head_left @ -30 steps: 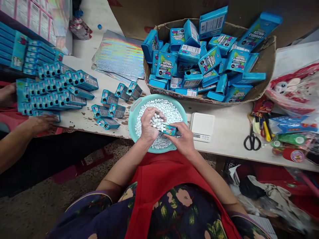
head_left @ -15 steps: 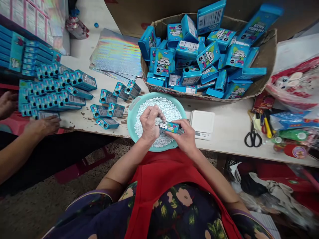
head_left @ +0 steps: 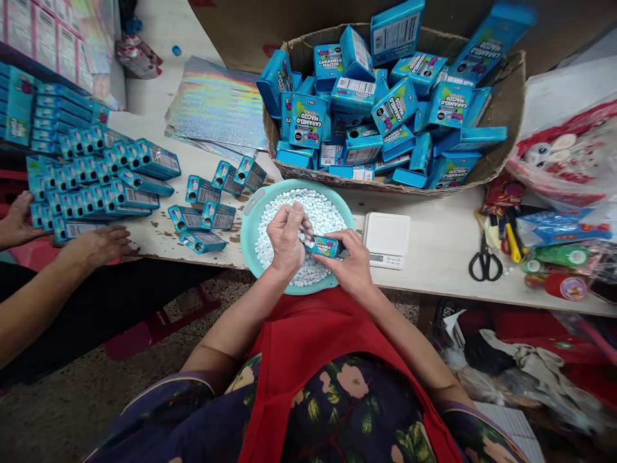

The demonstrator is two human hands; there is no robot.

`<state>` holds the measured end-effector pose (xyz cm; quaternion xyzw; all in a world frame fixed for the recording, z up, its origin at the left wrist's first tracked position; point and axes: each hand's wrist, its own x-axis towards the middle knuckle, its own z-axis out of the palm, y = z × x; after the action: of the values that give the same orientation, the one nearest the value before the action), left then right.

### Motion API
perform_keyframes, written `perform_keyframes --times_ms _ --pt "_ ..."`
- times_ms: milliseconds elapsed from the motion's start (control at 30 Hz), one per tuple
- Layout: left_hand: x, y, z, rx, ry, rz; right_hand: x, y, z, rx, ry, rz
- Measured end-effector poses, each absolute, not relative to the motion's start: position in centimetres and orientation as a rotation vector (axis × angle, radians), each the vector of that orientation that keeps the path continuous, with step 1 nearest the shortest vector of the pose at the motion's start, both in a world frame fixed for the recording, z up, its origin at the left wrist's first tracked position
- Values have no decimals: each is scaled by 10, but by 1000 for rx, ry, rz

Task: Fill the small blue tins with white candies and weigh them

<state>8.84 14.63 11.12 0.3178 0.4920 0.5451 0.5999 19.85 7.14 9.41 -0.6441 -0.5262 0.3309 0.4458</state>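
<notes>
Over a mint-green basin (head_left: 247, 241) filled with small white candies (head_left: 313, 204), my right hand (head_left: 353, 260) grips a small blue candy box (head_left: 324, 246) labelled "Caramelo Macizo". The box lies nearly on its side, one end toward my other hand. My left hand (head_left: 288, 239) is curled beside that end, its fingers closed around some white candies that partly show between them. Several blue boxes (head_left: 219, 215) with round dark holes stand just left of the basin.
A large cardboard carton (head_left: 515, 116) full of blue boxes stands behind the basin. A white scale (head_left: 387, 235) and black scissors (head_left: 485, 260) lie to the right. At left, a co-worker's hands (head_left: 94, 247) touch rows of blue boxes (head_left: 103, 186). Shiny sheets (head_left: 216, 103) lie at the back.
Fewer candies show at my left fingers, by the box's end. The co-worker's hands have moved slightly along the box rows. The whole view has shifted a little.
</notes>
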Motion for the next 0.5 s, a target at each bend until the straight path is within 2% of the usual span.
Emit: perform_keyframes --times_ms 500 --pt "79 151 121 715 1123 1247 206 68 83 -1508 -1076 976"
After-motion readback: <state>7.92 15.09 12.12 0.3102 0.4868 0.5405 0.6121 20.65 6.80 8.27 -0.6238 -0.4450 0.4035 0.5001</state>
